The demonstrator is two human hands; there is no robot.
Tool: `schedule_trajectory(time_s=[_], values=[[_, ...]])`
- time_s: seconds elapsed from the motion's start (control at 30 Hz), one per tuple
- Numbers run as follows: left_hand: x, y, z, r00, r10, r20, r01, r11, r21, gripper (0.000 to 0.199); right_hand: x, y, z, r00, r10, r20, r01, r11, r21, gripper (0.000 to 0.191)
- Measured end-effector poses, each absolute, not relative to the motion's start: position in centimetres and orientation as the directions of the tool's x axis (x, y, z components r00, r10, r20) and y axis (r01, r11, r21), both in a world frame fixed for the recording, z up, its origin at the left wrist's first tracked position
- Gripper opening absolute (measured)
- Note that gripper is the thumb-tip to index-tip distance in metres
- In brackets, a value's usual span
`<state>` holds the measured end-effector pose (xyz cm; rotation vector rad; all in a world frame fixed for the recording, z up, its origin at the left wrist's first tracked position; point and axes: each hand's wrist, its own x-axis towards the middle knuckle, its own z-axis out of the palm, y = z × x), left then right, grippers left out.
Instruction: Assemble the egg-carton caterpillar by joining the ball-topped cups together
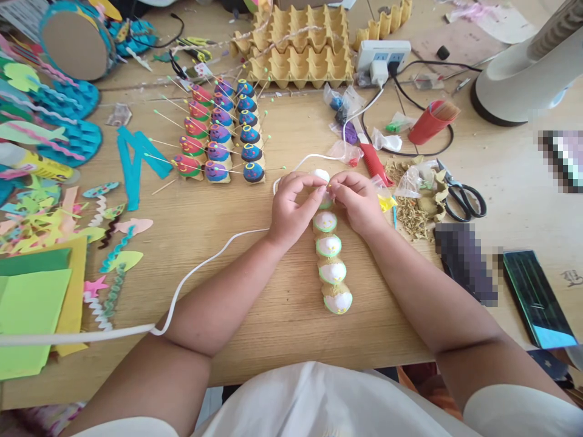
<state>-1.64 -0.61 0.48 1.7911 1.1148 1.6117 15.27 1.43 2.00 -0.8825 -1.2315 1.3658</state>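
A strip of egg-carton cups (332, 273), covered in white with pale green rims and small yellow dots, runs away from me on the wooden table. My left hand (294, 203) is at its far part, thumb and index finger pinched by the second cup from the far end. From the right, my right hand (357, 197) meets it, its thumb and index finger closed on a tiny yellow piece. The fingertips of both hands nearly touch over the strip and partly hide the cup below. What my left fingers hold, if anything, is too small to tell.
Painted cup strips with pins (219, 152) stand at the back left, near an egg tray (300, 45). Coloured paper (27, 315) and cutouts lie left. A white cable (191, 270) crosses by my left arm. Scissors (462, 197), a red cup (430, 124) and a phone (538, 297) are right.
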Motion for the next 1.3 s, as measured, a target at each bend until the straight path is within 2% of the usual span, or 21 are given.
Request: schedule_trajectory(time_s=[0.17,0.4,0.57,0.97,1.3], values=[[-1.6,-0.6,0.5,-0.02,0.822,0.569,0.272,-0.543,0.794,0.016,15.3,1.4,2.1,-0.174,0.977,0.12,-0.223,0.08,-0.971,0.025],[-1.5,-0.8,0.9,-0.037,0.825,0.563,0.269,-0.535,0.801,0.021,15.2,1.2,2.3,-0.181,0.976,0.12,-0.163,0.09,-0.983,0.047],[-1.5,-0.7,1.0,-0.042,0.842,0.539,0.306,-0.502,0.809,0.029,15.2,1.2,2.3,-0.179,0.978,0.11,-0.135,0.086,-0.987,0.052],[-1.4,-0.1,0.1,-0.109,0.861,0.496,0.185,-0.473,0.862,0.037,15.1,1.2,2.5,-0.174,0.977,0.125,-0.16,0.098,-0.982,0.04],[-1.5,-0.3,0.2,-0.08,0.876,0.476,0.144,-0.463,0.875,0.037,15.1,1.1,2.7,-0.183,0.976,0.114,-0.148,0.087,-0.985,0.038]])
